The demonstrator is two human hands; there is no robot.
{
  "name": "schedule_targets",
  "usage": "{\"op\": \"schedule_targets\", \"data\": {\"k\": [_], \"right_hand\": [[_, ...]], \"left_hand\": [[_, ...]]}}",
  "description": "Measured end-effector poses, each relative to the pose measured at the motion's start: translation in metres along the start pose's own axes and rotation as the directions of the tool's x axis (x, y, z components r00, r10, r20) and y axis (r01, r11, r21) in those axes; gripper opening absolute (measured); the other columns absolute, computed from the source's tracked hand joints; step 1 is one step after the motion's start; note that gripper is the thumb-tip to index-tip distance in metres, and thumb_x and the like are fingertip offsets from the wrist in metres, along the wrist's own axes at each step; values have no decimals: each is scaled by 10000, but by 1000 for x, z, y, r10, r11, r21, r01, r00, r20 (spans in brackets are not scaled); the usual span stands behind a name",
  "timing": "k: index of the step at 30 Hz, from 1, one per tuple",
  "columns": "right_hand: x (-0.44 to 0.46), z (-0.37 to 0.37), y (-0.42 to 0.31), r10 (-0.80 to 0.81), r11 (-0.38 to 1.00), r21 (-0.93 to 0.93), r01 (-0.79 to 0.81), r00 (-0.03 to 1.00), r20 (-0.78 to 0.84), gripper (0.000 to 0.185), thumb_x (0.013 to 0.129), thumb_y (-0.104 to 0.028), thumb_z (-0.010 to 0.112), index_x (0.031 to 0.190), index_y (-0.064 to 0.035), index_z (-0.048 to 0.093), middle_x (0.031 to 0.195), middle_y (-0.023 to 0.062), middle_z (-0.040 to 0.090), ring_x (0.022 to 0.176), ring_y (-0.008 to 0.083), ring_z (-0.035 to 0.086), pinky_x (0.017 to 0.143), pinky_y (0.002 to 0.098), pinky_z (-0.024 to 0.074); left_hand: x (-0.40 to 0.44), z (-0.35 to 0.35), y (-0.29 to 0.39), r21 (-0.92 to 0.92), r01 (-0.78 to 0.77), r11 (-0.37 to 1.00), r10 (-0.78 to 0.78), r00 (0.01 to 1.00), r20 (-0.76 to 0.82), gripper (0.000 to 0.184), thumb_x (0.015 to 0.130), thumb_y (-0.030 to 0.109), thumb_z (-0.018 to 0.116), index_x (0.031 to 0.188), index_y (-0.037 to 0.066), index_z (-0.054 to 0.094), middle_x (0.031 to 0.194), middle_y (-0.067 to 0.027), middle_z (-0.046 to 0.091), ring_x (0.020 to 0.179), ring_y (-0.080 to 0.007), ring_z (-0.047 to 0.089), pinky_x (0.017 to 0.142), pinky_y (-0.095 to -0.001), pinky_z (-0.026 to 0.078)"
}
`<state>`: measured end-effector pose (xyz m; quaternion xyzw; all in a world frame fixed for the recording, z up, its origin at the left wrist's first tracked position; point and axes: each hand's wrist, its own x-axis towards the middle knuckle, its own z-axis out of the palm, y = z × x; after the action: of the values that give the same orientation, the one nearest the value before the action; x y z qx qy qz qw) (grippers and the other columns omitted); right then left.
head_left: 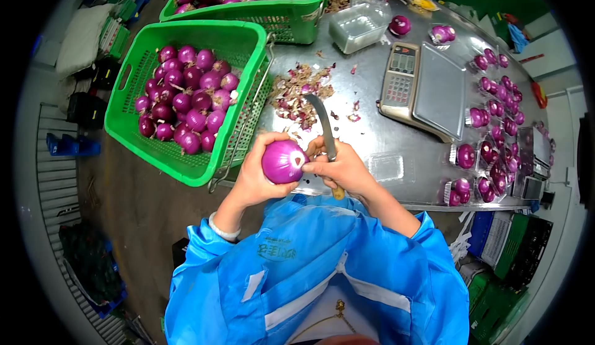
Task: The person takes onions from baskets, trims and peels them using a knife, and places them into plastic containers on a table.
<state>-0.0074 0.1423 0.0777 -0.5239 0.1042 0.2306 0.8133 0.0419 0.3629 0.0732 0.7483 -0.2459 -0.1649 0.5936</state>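
My left hand (255, 170) is wrapped round a large red onion (281, 163), whose pale cut end faces right. In my right hand (343, 170) is a knife (324, 124) with a curved blade pointing up and away and a wooden handle showing below the fist. The right thumb touches the onion beside its pale end. Just beyond both hands, a heap of onion skins and trimmings (302, 95) lies on the metal table (365, 131).
Left of the table, a green basket (240, 35) holds many red onions; another green basket (304, 17) stands behind it. A weighing scale (439, 88) sits to the right, near packed onions (465, 156) in clear trays. A clear plastic container (359, 29) stands at the back.
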Motion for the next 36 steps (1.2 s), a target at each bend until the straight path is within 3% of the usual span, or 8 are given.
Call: {"op": "schedule_targets", "data": {"k": [6,9,11,15,20,30,33,36], "right_hand": [[-19,-2,-5,-52,997,57,47,995,81,289,839,-162,816,1035,-34,646,592,-60,534,453,30,422,421,227,317],[-21,-4,-19,-185,953,-267,146,974,-130,287,830,-90,802,1054,4,649,623,-19,571,474,52,494,441,232,379],[-1,-13,-4,-539,681,-640,355,835,-111,557,769,-233,863,1223,-33,610,978,22,623,602,54,464,543,239,411],[12,-7,27,-496,777,-489,397,864,-87,547,746,-293,886,1152,-34,628,897,-1,581,634,63,472,584,238,428],[-3,-12,18,-37,983,-186,11,990,-135,306,838,-219,818,1011,-31,648,748,-49,553,660,47,479,614,242,427],[-9,-7,30,-499,786,-507,354,847,-182,266,884,-87,693,1129,-31,604,746,32,626,690,109,586,670,291,502],[-12,-11,23,-501,710,-643,288,848,-173,311,851,-49,689,1152,-56,612,740,48,627,664,124,595,643,307,511],[-10,-31,32,-618,620,-744,249,739,-268,335,830,-34,720,1151,-46,625,771,48,654,623,109,576,575,277,481]], "left_hand": [[4,9,10,423,-83,902,128,989,-79,719,591,111,840,1236,52,526,1170,-140,598,1094,-297,603,945,-395,496],[4,12,6,418,23,908,65,979,-195,695,579,113,834,1207,51,542,1120,-145,610,1053,-341,593,919,-422,492],[3,13,11,396,-22,918,88,985,-149,694,579,110,830,1206,43,540,1144,-139,608,1061,-340,585,929,-419,486],[5,22,15,381,-156,911,192,980,-59,713,571,100,831,1221,45,542,1157,-143,607,1060,-346,584,937,-422,482],[6,27,6,406,-148,902,173,985,-24,725,562,95,830,1227,51,544,1158,-151,600,1060,-339,594,930,-417,492],[10,39,-3,475,-251,843,298,954,-24,702,557,90,824,1206,34,560,1179,-159,600,1092,-347,582,957,-418,477],[10,43,-5,433,-236,870,279,960,-38,699,571,101,824,1213,42,552,1196,-164,600,1103,-375,556,967,-442,462],[7,45,-11,-248,49,968,-104,971,-214,706,684,94,823,1288,63,459,1248,-153,560,1195,-286,557,1028,-409,490]]}}
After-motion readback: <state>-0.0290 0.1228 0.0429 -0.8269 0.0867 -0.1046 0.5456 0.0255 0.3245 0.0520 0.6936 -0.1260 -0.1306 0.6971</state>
